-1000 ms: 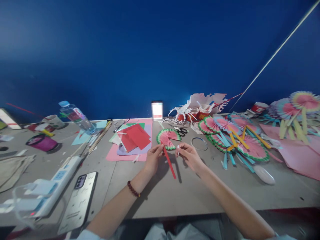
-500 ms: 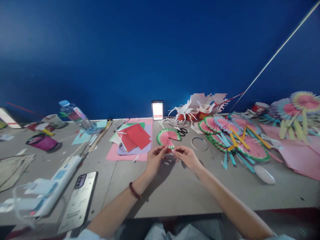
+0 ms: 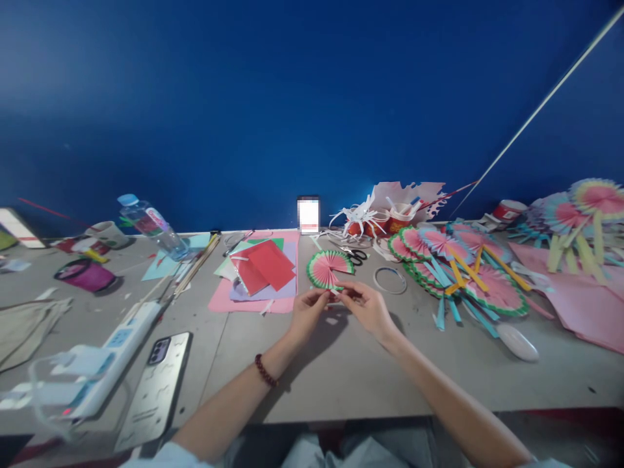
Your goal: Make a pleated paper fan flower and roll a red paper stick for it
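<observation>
A pleated pink paper fan with a green edge (image 3: 322, 268) lies on the table just beyond my fingertips. My left hand (image 3: 309, 312) and my right hand (image 3: 364, 309) meet in front of it, each with fingers pinched together. Between them is a small piece, partly red and white, mostly covered by the fingers and too small to name. Black-handled scissors (image 3: 359, 257) rest right of the fan, and a roll of tape (image 3: 390, 280) lies farther right. To the left, red paper sheets (image 3: 273, 263) sit on purple and pink sheets.
Finished fans with ribbons (image 3: 497, 286) pile up at the right, near a white computer mouse (image 3: 517, 342). On the left are a phone (image 3: 155, 389), a power strip (image 3: 114, 364), a bottle (image 3: 158, 227) and thin sticks (image 3: 195, 265). A small screen (image 3: 309, 215) stands against the blue wall.
My right hand's fingers have shifted slightly up and left, nearer the fan's lower edge. The left hand has moved a little right, and less red shows between the fingertips.
</observation>
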`<action>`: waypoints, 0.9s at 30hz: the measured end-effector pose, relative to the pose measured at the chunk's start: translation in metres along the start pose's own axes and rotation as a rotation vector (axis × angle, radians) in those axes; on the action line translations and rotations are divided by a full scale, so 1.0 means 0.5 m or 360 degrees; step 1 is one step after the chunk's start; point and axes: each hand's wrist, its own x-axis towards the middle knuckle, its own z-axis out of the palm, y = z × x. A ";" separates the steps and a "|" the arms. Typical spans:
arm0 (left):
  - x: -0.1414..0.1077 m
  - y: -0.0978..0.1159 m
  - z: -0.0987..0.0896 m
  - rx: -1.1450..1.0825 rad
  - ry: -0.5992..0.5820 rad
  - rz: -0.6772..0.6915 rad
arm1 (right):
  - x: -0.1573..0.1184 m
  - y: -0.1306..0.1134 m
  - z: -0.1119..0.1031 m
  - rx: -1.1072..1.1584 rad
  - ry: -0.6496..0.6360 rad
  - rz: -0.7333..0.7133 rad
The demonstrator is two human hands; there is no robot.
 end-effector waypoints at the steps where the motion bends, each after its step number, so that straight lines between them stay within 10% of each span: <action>1: 0.000 0.000 0.000 0.0001 -0.0020 0.0007 | 0.000 -0.001 -0.001 0.0005 0.0009 0.0007; 27: -0.005 -0.005 -0.002 0.0069 -0.0120 0.0087 | -0.002 -0.014 -0.004 -0.0097 -0.0027 -0.0112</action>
